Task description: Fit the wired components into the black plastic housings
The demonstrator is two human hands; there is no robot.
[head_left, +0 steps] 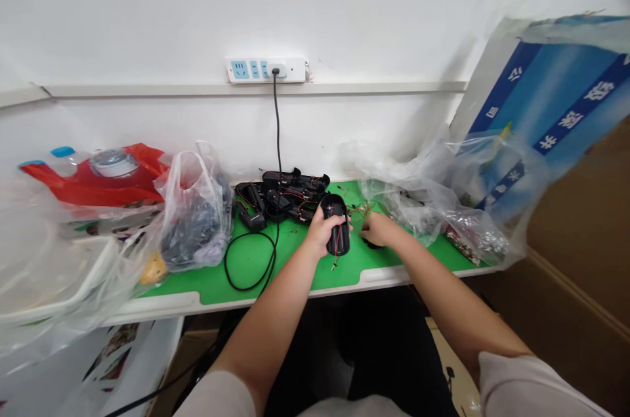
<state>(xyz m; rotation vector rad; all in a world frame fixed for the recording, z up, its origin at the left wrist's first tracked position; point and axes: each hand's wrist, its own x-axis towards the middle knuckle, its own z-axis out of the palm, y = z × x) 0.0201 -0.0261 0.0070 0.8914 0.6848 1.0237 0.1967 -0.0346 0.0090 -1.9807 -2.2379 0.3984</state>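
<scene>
My left hand (321, 231) is closed around a black oval plastic housing (337, 241), its hollow inside facing me. Red wires run across it and hang from its lower end. To the right, my right hand (380, 229) is low over the green mat (300, 272), fingers curled down at a small black part (370, 244). Most of that part is hidden under the hand, and I cannot make out whether the fingers grip it. Thin red and green wires (363, 208) lie just behind this hand. A pile of similar black housings (290, 194) with red wires sits behind my left hand.
A black cable (277, 128) drops from a wall power strip (266, 70) and coils on the mat. Plastic bags (191, 220) and a red bag (108, 180) stand left. Clear bags of small parts (482, 233) and a blue-printed sack (551, 95) stand right.
</scene>
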